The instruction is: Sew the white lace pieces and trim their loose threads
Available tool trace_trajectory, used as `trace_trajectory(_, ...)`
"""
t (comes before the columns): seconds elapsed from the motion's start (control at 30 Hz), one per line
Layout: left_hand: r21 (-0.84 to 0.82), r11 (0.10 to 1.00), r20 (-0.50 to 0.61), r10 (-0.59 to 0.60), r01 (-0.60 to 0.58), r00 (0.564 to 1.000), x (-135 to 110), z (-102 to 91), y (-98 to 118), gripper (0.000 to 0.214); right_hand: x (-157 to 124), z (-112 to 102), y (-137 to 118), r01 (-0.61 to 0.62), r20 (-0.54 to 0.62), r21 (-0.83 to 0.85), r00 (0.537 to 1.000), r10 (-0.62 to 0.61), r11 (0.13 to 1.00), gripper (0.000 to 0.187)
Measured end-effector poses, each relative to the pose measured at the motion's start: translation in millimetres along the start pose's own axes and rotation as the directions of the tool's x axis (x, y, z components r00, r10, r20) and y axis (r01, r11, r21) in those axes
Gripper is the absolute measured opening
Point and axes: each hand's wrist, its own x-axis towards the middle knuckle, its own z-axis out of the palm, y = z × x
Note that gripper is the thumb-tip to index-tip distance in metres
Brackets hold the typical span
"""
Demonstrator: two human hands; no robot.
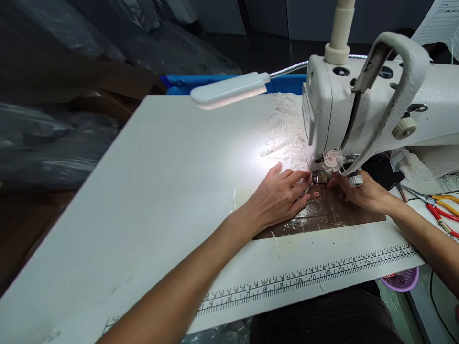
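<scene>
White lace fabric (287,131) lies bunched on the table to the left of the sewing machine (324,102), under bright lamp light. My left hand (287,193) rests flat with fingers apart, its fingertips pressing the lace edge just left of the presser foot (319,178). On the other side of the foot is my right hand (358,191), its fingers curled together close to the needle area. Whatever those fingers pinch is hidden by the hand and the machine's parts. Beneath both hands is a brown taped plate (322,215).
A gooseneck lamp (231,91) reaches over the table (143,200). At right lie pliers (430,198) with red and yellow handles and a dark phone-like object (383,174). A printed ruler strip (304,282) runs along the front edge, above a purple basket (403,282).
</scene>
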Motion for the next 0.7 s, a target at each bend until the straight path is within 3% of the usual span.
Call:
trace_trajectory(0.1, -0.014, 1.0, 0.024, -0.007, 0.007, 1.0, 0.1, -0.8, -0.6, 0.039, 2.2, 4.9, 5.0, -0.049, -0.064, 0.044, 0.997, 0.051, 0.998, 0.038)
trace_trajectory(0.27, -0.014, 1.0, 0.023, -0.011, 0.012, 1.0, -0.3, 1.1, -1.3, 0.038, -5.6, 7.4, 3.1, 0.014, -0.049, 0.049, 0.999, -0.011, 0.999, 0.032)
trace_trajectory(0.4, -0.055, 0.997, 0.015, -0.053, 0.053, 0.999, -1.3, 3.3, -0.2, 0.035, -8.7, 8.3, 6.7, -0.03, -0.194, 0.092, 0.98, 0.048, 0.995, 0.019)
trace_trajectory(0.5, -0.113, 0.989, 0.009, -0.094, 0.094, 0.996, -1.3, 1.6, 1.3, 0.035, -5.8, 3.2, 14.2, -0.005, -0.308, 0.066, 0.951, 0.025, 0.998, 0.016)
trace_trajectory(0.6, -0.199, 0.968, 0.091, -0.139, 0.155, 0.986, 0.5, -1.5, 1.5, 0.039, -1.5, -3.7, 22.1, 0.029, -0.41, -0.003, 0.911, -0.028, 1.0, 0.018)
trace_trajectory(0.7, -0.212, 0.951, 0.198, -0.184, 0.226, 0.963, 4.1, -4.3, 1.0, 0.042, -1.9, -1.7, 23.5, 0.052, -0.419, -0.05, 0.905, -0.069, 0.997, 0.022)
